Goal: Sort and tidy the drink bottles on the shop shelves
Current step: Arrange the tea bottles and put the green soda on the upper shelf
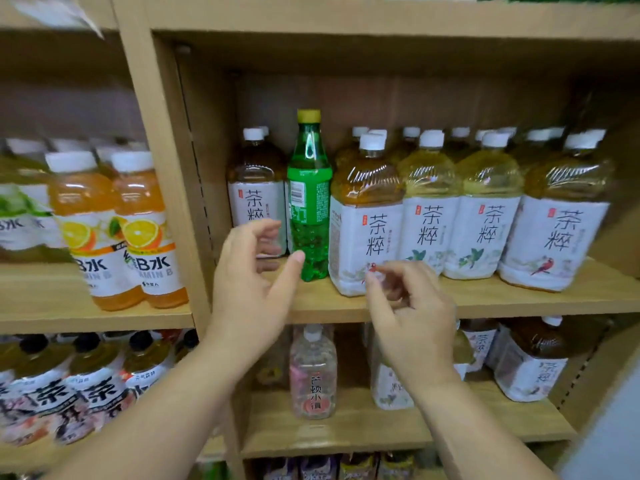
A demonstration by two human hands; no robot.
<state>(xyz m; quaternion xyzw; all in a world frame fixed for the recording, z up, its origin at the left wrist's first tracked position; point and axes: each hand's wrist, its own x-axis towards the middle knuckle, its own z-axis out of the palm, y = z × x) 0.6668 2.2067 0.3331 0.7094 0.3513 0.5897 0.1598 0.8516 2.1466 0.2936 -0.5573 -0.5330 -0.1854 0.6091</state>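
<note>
The left hand (249, 275) is held apart and empty, fingers spread in a loose curve, its thumb tip right at the foot of the green bottle (309, 188); whether they touch cannot be told. The right hand (410, 306), fingers loosely curled round nothing, hovers in front of the base of the nearest amber tea bottle (367, 209). The green bottle stands upright on the wooden shelf (519, 301), between a lone tea bottle (256, 188) on its left and the amber one heading a row of tea bottles on its right.
</note>
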